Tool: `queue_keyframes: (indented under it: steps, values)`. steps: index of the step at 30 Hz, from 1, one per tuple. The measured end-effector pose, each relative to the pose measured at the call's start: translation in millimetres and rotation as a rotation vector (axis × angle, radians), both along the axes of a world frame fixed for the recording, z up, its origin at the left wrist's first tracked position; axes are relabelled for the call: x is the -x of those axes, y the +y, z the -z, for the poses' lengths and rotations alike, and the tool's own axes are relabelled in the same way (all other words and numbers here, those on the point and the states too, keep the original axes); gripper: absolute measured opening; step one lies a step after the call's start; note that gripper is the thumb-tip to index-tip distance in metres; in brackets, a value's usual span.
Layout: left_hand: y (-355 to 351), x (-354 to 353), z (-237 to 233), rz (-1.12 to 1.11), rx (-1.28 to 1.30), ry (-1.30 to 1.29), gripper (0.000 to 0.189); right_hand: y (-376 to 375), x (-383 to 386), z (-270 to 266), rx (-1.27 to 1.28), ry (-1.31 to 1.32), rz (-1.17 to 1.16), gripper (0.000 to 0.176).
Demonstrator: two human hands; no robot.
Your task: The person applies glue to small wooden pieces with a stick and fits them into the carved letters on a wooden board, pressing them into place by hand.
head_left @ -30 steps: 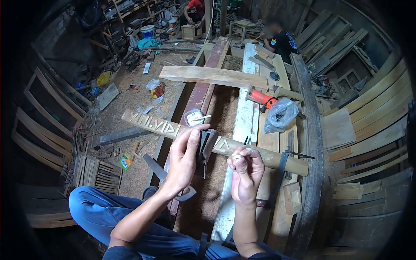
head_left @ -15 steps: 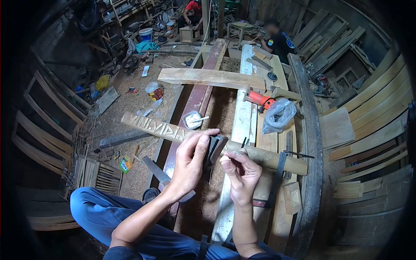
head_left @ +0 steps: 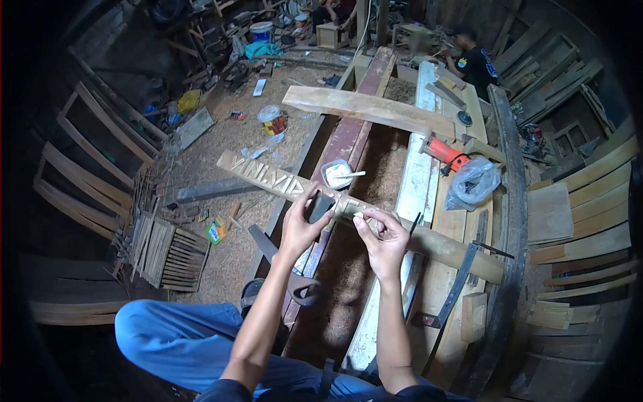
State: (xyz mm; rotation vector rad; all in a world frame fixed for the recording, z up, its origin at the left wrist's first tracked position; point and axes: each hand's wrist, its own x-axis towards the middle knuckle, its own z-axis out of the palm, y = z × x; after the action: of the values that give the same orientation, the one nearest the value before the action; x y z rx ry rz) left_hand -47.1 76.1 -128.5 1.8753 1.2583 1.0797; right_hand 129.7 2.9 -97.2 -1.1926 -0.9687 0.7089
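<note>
Shows letters [head_left: 266, 177] already cut into the beam [head_left: 442, 246] left of the grip. Clamps a dark block [head_left: 320, 206] in the left hand [head_left: 303, 228], against that beam. Pinches the right hand [head_left: 383, 240] shut, contents untellable; bare wood beyond.

from my feed, the left hand [head_left: 303, 224] grips a dark block [head_left: 319, 206] set against the carved beam [head_left: 264, 175]. the right hand [head_left: 383, 238] is just beside it, fingertips pinched over the beam; i cannot tell whether they hold anything. a small tub [head_left: 336, 175] sits just behind the beam, with an orange power tool [head_left: 445, 152] farther right.
</note>
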Motion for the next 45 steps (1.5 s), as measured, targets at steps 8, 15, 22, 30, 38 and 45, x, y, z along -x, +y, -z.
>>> queue_keyframes:
  steps: [8, 15, 22, 30, 38, 45]
  values:
    - [-9.5, 39.8, 126.6, -0.314, 0.214, 0.275, 0.058, -3.9, 33.5, 85.9, 0.302, -0.329, 0.062, 0.016]
    - [-18.4, 34.5, 151.2, -0.289, 0.225, 0.41, 0.056, -0.5, 35.5, 132.0, 0.397, -0.475, 0.087, 0.017]
    - [-20.0, 39.0, 157.9, -0.277, 0.193, 0.436, 0.061, -7.4, 4.0, 154.4, 0.381, -0.564, 0.225, 0.016]
    - [-20.2, 46.8, 156.9, -0.282, 0.38, 0.259, 0.071, -14.0, -17.1, 156.1, 0.337, -0.582, 0.271, 0.016]
    - [-20.3, -12.4, 126.6, -0.222, -0.058, 0.192, 0.051, -15.9, -26.9, 155.3, 0.318, -0.626, 0.299, 0.015]
    - [-22.5, -94.3, 140.8, 0.072, -0.064, 0.31, 0.036, 3.4, -52.7, 173.6, 0.294, -0.769, 0.341, 0.015]
